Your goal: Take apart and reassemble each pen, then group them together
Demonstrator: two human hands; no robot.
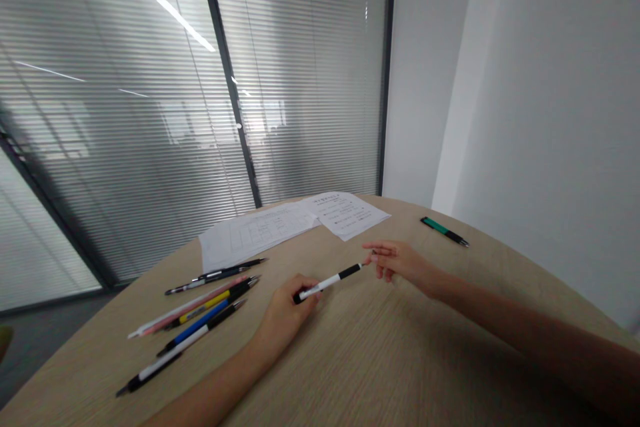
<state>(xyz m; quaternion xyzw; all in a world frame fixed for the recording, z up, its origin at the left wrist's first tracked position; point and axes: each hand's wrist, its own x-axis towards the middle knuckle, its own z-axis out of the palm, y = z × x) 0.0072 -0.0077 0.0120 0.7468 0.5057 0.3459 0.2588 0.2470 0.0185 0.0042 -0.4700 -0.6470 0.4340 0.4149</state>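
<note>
the left hand (287,307) was closed on a white-and-black pen (329,281), gripping it near its rear end between thumb and fingers, low over the table (380,360). from that grip the pen slanted away to the right and slightly up, its dark section and tip pointing at the right hand (400,260). the right hand was at the far end of the pen, index finger stretched out and the other fingers partly curled around the tip; whether they pinched it or only stood just beside it, i could not tell.

to the left of the left hand's grip lay a row of pens, all slanting much the same way. nearest the forearm was a white pen (175,357), then a blue pen (196,325), a yellow pen (210,305) and a pink pen (193,303), with dark pens (217,274) farthest out. beyond the grip, a wide printed sheet (260,230) lay beside a smaller sheet (347,217), their edges meeting. to the right of the grip, past the right hand, a green pen (443,231) rested alone. blinds (310,80) stood behind the table.
</note>
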